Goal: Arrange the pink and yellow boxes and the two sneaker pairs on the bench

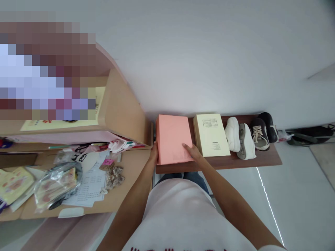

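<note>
A pink box (174,137) rests at the left end of a dark wooden shelf (269,157), in front of my body. My left hand (155,153) presses against its left side, with most of the fingers hidden. On its lower right edge lies my right hand (193,152), the thumb over the top face and the other fingers out of sight at the side. Between them my two hands hold the box. Just right of it sits a cream box (212,136) with printed labels on top; neither hand touches that one.
White shoes (232,134) and dark shoes (260,134) stand on the shelf's right part. A dark bag (311,136) lies beyond it. To my left is a desk (115,195) with papers (86,188), a plastic-wrapped packet (57,184) and a scrunchie (114,176). A wooden panel (125,108) rises beside the pink box.
</note>
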`<control>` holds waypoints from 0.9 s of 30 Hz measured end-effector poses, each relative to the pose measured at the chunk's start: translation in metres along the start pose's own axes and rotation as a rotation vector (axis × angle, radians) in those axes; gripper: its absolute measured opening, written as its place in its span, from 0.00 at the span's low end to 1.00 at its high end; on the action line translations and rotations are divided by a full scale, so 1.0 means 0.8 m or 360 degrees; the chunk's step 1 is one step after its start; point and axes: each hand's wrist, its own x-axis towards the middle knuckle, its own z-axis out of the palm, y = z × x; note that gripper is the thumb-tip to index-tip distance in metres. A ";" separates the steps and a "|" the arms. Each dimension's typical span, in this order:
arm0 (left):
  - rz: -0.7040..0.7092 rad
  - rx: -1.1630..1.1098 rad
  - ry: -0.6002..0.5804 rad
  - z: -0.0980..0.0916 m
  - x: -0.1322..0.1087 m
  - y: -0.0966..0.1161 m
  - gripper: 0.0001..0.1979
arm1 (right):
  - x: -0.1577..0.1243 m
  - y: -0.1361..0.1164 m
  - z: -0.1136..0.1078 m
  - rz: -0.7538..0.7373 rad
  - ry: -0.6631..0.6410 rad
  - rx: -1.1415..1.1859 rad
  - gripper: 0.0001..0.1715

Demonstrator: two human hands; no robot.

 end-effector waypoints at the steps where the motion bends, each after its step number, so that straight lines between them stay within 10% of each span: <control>1: -0.0001 0.0001 0.0028 -0.001 -0.002 0.001 0.39 | -0.001 0.001 0.000 0.0007 -0.0030 0.0037 0.37; 10: -0.0487 -0.0430 -0.0579 -0.020 -0.039 0.024 0.37 | -0.005 0.009 -0.001 -0.0267 0.0040 -0.0071 0.48; 16: -0.0448 -0.0447 -0.0487 -0.017 -0.051 0.028 0.33 | -0.006 0.003 0.018 -0.0429 0.0157 -0.0468 0.66; 27: -0.0278 -0.0443 -0.0420 0.009 -0.076 0.043 0.31 | -0.025 -0.031 0.055 -0.0492 -0.0291 -0.0235 0.58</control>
